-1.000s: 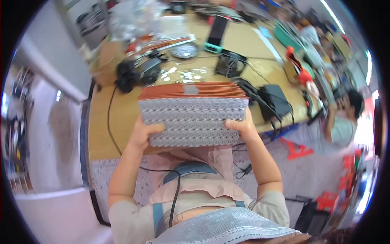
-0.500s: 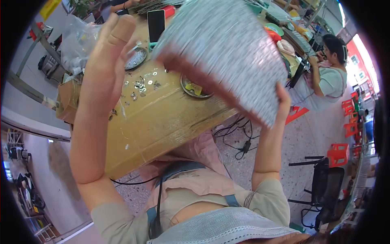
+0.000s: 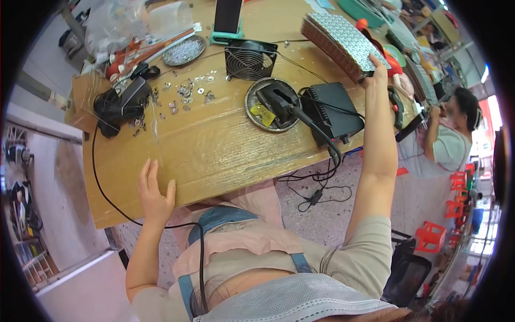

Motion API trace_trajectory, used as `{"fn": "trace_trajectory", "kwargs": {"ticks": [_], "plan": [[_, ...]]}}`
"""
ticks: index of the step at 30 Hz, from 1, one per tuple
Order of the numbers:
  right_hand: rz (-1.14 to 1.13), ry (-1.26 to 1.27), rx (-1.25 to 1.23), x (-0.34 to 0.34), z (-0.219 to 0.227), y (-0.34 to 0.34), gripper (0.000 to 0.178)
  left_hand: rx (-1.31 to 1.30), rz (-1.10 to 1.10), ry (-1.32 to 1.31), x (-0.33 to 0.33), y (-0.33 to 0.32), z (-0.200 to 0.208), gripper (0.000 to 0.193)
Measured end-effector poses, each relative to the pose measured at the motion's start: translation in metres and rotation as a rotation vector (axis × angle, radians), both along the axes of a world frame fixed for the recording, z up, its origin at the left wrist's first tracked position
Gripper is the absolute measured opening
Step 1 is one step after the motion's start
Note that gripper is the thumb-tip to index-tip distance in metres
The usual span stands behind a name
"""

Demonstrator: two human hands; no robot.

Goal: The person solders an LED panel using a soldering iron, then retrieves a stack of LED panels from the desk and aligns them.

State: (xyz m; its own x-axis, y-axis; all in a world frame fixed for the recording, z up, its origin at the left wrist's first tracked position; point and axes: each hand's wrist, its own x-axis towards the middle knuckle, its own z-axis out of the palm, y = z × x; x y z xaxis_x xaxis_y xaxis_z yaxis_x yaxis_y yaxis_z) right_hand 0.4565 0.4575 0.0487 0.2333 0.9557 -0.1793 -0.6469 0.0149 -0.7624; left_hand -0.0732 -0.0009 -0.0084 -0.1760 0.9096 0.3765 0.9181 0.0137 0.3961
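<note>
My right hand (image 3: pixel 377 71) grips the near right corner of a stack of thin panels (image 3: pixel 343 42) at the back right of the table. The stack has brown layered edges and a silvery patterned top. Its thumb side is partly hidden. Near the table's front edge, my left hand (image 3: pixel 155 190) is open, fingers spread and nothing held. Close to it, a black cable (image 3: pixel 102 188) runs over the table edge. Left of the stack stands a black square fan (image 3: pixel 251 59). Nearer me, a round metal dish (image 3: pixel 257 122) holds a black piece and a yellow pad.
A black box (image 3: pixel 333 110) with cables lies right of the dish. Small metal pieces (image 3: pixel 185 91) are scattered at left, near a dish of tiny parts (image 3: pixel 184 51) and a black bundle (image 3: pixel 120 104). A phone (image 3: pixel 228 16) stands behind. At right, another person (image 3: pixel 450 129) sits working.
The stack of panels has moved from close before me to the back right of the table, still in my right hand. My left hand has dropped to the table's front edge.
</note>
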Motion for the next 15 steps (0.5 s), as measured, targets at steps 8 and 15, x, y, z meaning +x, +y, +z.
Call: {"fn": "trace_trajectory", "kwargs": {"ticks": [8,15], "plan": [[0.171,-0.155,-0.213,-0.002,-0.013,-0.005,0.043,0.063,0.102,0.078,0.003,-0.019,-0.018,0.059],[0.244,-0.304,-0.390,0.054,-0.064,0.019,0.042,0.067,0.113,0.098,0.005,-0.021,-0.019,0.058]]}}
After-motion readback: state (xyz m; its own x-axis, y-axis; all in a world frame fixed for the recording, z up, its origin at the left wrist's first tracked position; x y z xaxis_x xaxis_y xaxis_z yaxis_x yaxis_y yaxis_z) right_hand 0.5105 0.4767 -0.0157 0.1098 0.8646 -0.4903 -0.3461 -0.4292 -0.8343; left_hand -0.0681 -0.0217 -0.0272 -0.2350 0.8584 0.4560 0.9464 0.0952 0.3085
